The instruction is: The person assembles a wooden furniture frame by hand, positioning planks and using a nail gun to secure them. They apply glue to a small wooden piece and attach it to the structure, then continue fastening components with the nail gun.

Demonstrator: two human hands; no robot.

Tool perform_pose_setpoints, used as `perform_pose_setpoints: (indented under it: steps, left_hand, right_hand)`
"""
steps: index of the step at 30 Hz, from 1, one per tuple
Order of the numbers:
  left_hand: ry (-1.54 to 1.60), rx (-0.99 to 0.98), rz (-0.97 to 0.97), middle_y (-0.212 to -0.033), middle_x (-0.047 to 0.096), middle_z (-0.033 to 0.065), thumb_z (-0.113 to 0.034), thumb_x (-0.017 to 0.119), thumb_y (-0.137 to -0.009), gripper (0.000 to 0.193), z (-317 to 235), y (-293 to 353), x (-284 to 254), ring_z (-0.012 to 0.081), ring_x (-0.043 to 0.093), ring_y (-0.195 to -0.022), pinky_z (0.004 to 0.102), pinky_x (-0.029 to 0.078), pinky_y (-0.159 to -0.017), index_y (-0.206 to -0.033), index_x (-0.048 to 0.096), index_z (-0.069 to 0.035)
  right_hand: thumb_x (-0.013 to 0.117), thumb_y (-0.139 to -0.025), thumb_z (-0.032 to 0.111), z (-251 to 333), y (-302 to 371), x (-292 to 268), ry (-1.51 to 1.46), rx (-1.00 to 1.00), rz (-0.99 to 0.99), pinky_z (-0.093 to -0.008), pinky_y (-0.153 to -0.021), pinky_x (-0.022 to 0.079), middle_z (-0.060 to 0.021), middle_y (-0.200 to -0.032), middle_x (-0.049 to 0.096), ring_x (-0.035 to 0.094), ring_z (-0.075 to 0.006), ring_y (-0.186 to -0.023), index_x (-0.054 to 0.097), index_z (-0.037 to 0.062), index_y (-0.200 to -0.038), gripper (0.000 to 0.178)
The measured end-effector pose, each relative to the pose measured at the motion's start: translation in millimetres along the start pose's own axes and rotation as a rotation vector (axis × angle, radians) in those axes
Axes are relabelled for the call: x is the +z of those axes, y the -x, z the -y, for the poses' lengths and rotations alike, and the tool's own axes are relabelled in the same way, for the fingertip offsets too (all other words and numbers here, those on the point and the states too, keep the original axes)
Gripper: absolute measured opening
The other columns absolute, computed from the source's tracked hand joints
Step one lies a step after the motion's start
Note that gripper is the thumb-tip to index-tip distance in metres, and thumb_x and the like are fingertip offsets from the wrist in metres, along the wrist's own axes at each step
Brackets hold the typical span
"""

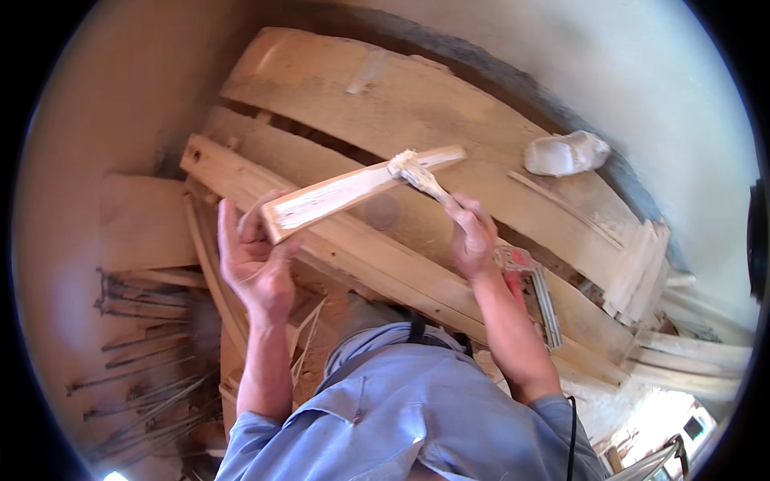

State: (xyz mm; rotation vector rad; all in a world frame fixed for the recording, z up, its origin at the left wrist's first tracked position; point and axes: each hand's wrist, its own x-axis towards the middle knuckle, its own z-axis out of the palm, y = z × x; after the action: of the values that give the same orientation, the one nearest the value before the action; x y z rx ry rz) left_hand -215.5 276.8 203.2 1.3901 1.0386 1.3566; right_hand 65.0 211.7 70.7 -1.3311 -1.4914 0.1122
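Observation:
My left hand (pixel 263 255) grips the near end of a short wooden bar (pixel 321 202), thumb on one side and fingers on the other. A streaky white coat covers most of the bar's upper face. In my right hand (pixel 472 234) is a brush (pixel 423 178), held by its handle. Its white-caked head rests against the bar, toward the far end. The bar is raised over the planks and slants up to the right.
Wide planks (pixel 417 104) form a bench with gaps between them; a long beam (pixel 377 256) lies along its near side. A cut-open white plastic container (pixel 566 154) sits at the back right. Long thin rods (pixel 152 385) are at the left, a red-and-grey tool (pixel 529 284) at the right.

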Motion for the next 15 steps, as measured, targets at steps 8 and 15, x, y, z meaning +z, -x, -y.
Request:
perform_pose_setpoints:
  steps: [8, 15]
  left_hand:
    - [-0.053, -0.085, -0.028, -0.137, 0.055, 0.0294, 0.018, 0.066, -0.080, 0.094, -8.0, 1.3, 6.5, 0.0320, 0.058, -0.126, 0.0402, 0.050, -0.104, -0.158, 0.020, -0.005]
    - [-0.063, -0.082, -0.028, -0.136, 0.055, 0.0293, 0.016, 0.066, -0.082, 0.092, -10.9, -2.3, 7.9, 0.0327, 0.058, -0.127, 0.0406, 0.049, -0.105, -0.158, 0.018, -0.003]
  right_hand:
    - [0.051, -0.084, -0.017, -73.2, 24.8, 4.5, 0.048, 0.319, 0.000, -0.0336, -0.065, 0.053, -0.0133, -0.098, 0.065, 0.065, -0.0260, -0.075, 0.064, 0.0039, -0.102, 0.031]
    - [0.048, -0.086, -0.015, -117.2, 46.9, 7.9, 0.093, 0.385, -0.063, -0.0299, -0.064, 0.053, -0.0124, -0.094, 0.064, 0.066, -0.0208, -0.074, 0.062, 0.0026, -0.102, 0.028]
